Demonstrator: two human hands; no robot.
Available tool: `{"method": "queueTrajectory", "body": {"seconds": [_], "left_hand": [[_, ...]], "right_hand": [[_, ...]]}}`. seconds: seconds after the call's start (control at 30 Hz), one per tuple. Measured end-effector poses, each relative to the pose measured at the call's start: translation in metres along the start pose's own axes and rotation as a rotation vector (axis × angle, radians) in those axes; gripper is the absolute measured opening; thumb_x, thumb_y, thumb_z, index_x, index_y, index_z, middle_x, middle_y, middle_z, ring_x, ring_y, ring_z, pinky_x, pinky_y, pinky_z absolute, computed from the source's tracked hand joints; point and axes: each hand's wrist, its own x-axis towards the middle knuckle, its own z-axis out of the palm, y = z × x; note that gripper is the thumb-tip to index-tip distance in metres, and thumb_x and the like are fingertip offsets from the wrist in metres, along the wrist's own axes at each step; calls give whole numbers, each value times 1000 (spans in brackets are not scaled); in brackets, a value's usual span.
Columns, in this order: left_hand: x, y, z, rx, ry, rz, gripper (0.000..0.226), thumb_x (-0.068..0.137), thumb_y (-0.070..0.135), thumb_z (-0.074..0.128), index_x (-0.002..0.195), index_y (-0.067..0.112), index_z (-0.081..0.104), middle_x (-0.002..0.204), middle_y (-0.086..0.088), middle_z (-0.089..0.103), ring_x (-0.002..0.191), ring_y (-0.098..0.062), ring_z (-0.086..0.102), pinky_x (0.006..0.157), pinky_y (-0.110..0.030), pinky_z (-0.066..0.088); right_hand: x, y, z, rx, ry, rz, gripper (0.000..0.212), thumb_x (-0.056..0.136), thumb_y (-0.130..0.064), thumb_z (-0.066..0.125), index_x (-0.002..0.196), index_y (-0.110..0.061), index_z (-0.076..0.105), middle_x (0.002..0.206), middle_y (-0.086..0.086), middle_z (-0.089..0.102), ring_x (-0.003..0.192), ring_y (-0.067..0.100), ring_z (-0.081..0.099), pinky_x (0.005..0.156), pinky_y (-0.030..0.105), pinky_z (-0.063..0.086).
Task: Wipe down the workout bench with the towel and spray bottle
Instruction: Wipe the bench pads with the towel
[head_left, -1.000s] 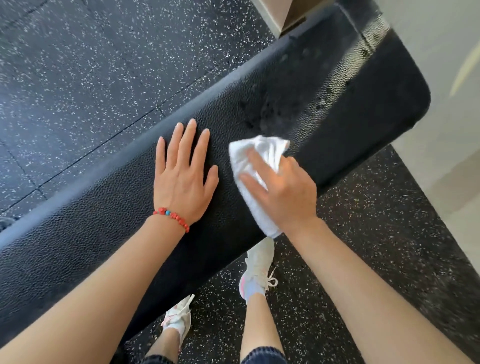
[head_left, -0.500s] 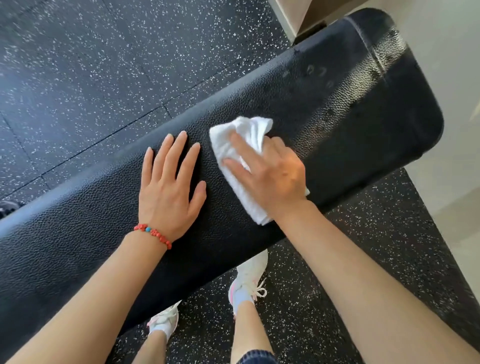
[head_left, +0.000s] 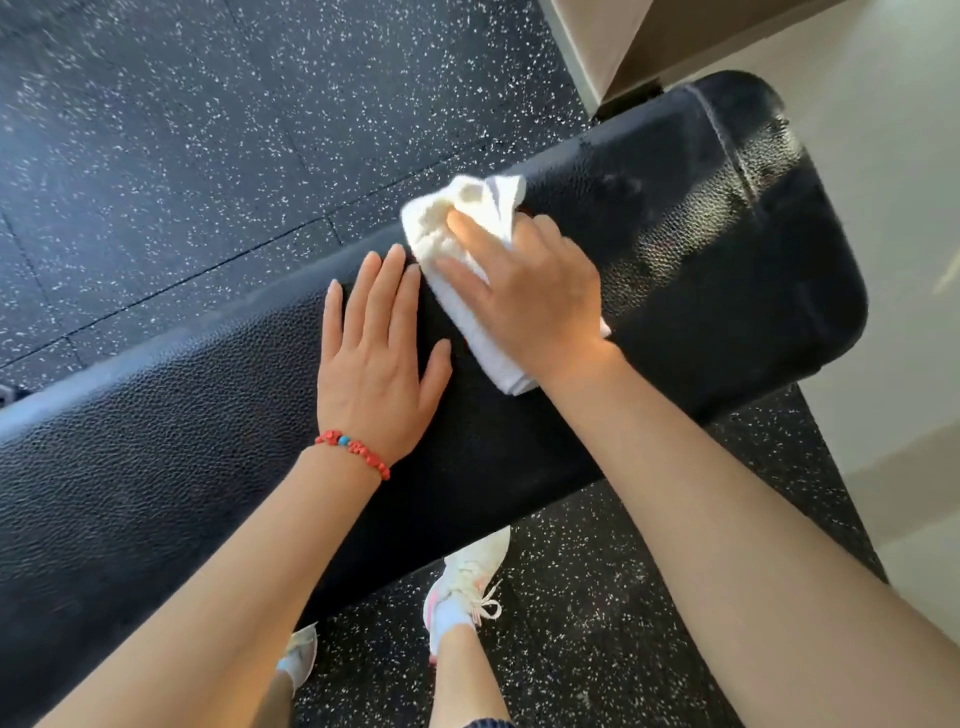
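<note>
Nearest, the left hand (head_left: 376, 358) lies flat, fingers spread, bracing on the black surface (head_left: 182, 467). Beyond it, the right hand (head_left: 524, 296) presses the folded white towel (head_left: 441, 228) down mid-wipe. The far end probably remains; no spray bottle shows.

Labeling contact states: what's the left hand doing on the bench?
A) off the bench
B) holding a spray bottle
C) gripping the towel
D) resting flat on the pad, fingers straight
D: the left hand lies palm-down on the bench, while the right hand presses the towel.
</note>
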Motion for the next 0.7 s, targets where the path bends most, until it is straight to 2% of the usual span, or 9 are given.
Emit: {"method": "queueTrajectory", "body": {"seconds": [0.07, 0.13, 0.23, 0.37, 0.43, 0.47, 0.53, 0.6, 0.7], "left_hand": [[0, 1, -1, 12, 5, 2, 60, 92, 36, 36, 139, 0, 35, 149, -16, 31, 139, -29, 22, 115, -46, 9], [0, 2, 0, 11, 14, 1, 59, 92, 36, 36, 138, -1, 37, 148, -16, 32, 138, -30, 24, 114, -47, 11], [0, 4, 0, 3, 28, -2, 59, 92, 35, 37, 137, -2, 38, 148, -17, 33, 137, -31, 25, 114, -48, 12], [0, 4, -1, 14, 10, 0, 59, 91, 34, 37, 137, -3, 38, 147, -19, 34, 137, -32, 25, 114, -48, 11], [1, 4, -2, 16, 10, 3, 58, 91, 34, 37, 136, -3, 39, 146, -20, 35, 136, -33, 26, 113, -49, 12], [1, 5, -3, 15, 16, 2, 58, 91, 34, 37, 135, -3, 39, 145, -20, 35, 136, -33, 27, 113, -50, 13], [3, 6, -4, 11, 34, 10, 57, 90, 34, 39, 134, -2, 40, 144, -21, 36, 135, -33, 27, 112, -51, 14], [11, 12, -7, -6, 53, 52, 56, 90, 34, 40, 134, -1, 40, 144, -22, 37, 135, -33, 27, 112, -50, 14], [39, 33, -5, -42, 65, 123, 57, 90, 34, 40, 135, -1, 41, 144, -21, 37, 135, -33, 27, 112, -49, 13]], "right_hand": [[12, 32, -10, -76, -68, 93, 45, 93, -49, 28, 118, -26, 57, 98, 10, 65, 84, 29, 57, 61, 31, 39], [24, 66, -21, -1, 12, 313, 43, 95, -48, 30, 128, -28, 49, 115, 14, 58, 102, 31, 52, 74, 34, 39], [26, 61, -23, -35, 36, 422, 40, 94, -44, 37, 127, -25, 50, 109, 16, 58, 99, 31, 53, 71, 33, 40], [6, 20, -7, -36, -16, 82, 38, 87, -44, 45, 107, -20, 66, 71, 9, 64, 61, 24, 56, 47, 26, 42], [11, 32, -12, -31, -117, 19, 46, 94, -48, 31, 117, -22, 60, 86, 11, 67, 72, 26, 58, 57, 32, 45], [14, 45, -17, -21, -144, 67, 49, 96, -49, 25, 124, -22, 54, 101, 12, 64, 85, 29, 57, 68, 37, 45], [16, 82, -26, 70, -94, 291, 44, 95, -46, 34, 131, -25, 47, 116, 14, 57, 102, 31, 52, 80, 39, 42], [14, 106, -37, 16, 12, 455, 43, 94, -47, 38, 132, -28, 46, 114, 15, 57, 102, 31, 52, 74, 34, 41], [12, 96, -39, -10, -6, 507, 43, 94, -45, 41, 131, -26, 48, 109, 18, 58, 96, 31, 55, 69, 36, 44]]}}
